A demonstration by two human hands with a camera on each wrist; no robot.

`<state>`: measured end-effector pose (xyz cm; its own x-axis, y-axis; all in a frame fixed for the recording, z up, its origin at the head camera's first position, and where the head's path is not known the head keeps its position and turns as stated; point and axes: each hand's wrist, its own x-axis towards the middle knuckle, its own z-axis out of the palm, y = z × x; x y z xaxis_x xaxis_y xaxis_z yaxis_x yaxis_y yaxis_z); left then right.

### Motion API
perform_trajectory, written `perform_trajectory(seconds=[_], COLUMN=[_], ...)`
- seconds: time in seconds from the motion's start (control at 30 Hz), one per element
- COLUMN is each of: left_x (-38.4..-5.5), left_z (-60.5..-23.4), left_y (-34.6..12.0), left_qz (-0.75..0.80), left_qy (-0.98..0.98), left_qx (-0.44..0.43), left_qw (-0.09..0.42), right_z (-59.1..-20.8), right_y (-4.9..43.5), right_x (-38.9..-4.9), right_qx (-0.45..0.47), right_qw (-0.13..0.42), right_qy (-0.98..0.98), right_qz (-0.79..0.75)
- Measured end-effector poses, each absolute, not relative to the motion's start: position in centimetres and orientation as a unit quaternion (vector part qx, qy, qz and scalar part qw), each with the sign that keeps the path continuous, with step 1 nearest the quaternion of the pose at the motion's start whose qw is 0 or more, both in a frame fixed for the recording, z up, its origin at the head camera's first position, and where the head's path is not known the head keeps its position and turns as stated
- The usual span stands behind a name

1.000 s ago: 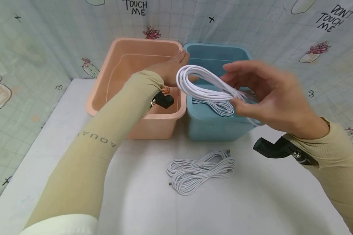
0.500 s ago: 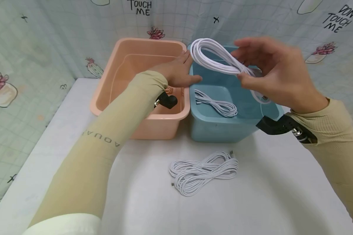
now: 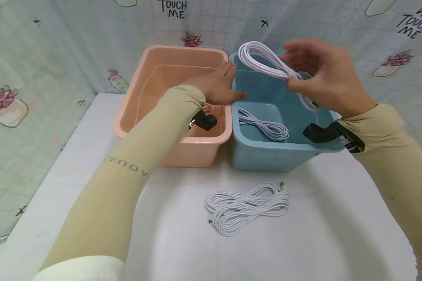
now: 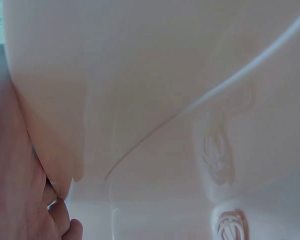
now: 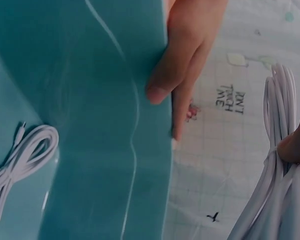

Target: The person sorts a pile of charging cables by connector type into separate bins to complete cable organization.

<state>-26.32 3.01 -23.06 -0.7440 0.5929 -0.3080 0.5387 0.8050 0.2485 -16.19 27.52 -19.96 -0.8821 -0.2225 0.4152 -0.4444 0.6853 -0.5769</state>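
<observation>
In the head view my right hand pinches a coiled white cable over the back of the blue bin. The right wrist view shows my thumb pressing this cable coil at its tied middle. My left hand rests on the adjoining rims of the orange bin and the blue bin, its fingers fairly straight and its thumb over the blue rim. Another white cable bundle lies inside the blue bin. A larger looped white cable lies on the table before the bins.
A small orange-looking coil lies in the orange bin, partly hidden by my left wrist in the head view. Behind both bins hangs a patterned curtain. The white table stretches out in front.
My right hand has lifted the cable coil up and away from me, over the blue bin, uncovering the bundle inside. My left hand has stayed on the rims. The view has shifted slightly.
</observation>
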Motion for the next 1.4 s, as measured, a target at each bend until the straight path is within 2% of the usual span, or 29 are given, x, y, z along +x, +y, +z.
perform_trajectory(seconds=[0.67,1.4], left_x=[-26.5,-26.3], left_z=[-23.2,-23.3], left_y=[3.1,3.4], left_qz=[0.048,0.049], left_qy=[0.928,0.934], left_qx=[0.323,0.304], left_qw=[0.179,0.180], right_z=[-22.6,-24.4], right_y=[28.1,28.8], right_x=[-20.6,-21.7], right_qx=[0.116,0.078], right_qw=[0.116,0.060], right_qy=[-0.939,-0.950], right_qz=[0.304,0.297])
